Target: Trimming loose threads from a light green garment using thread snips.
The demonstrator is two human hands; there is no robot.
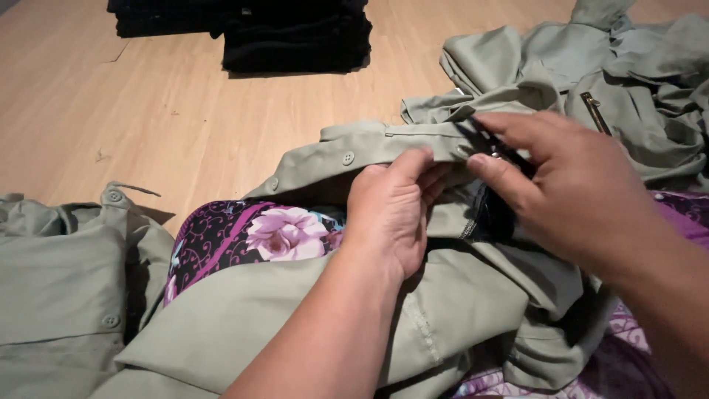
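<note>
Two stacks of folded black cloth [295, 33] sit at the far edge of the pale wooden floor [148, 118], well apart from the work. A heap of sage-green garments [628, 81] lies crumpled at the far right, one showing a brass zip. Another folded sage-green piece with small round buttons [59, 288] lies at the near left. Under the work, a purple and black floral fabric [273, 233] covers the person's lap and shows through between the green folds.

The sage-green buttoned garment [354, 155] lies across the lap, its button band stretched out flat in front of the person, with matching green buttons along it. The left hand [391, 214] comes in from below, palm down on the cloth, thumb and fingers pinching the band just beside its right end. The right hand [569, 185] reaches in from the right, thumb and forefinger closed on a small black tool [491, 144], its tip meeting the band close to the left fingertips. What kind of tool it is I cannot tell, as the fingers cover most of it. The two hands nearly touch over the band.

The floor is light wood laminate, lit evenly, with a small scuff mark at the left.
</note>
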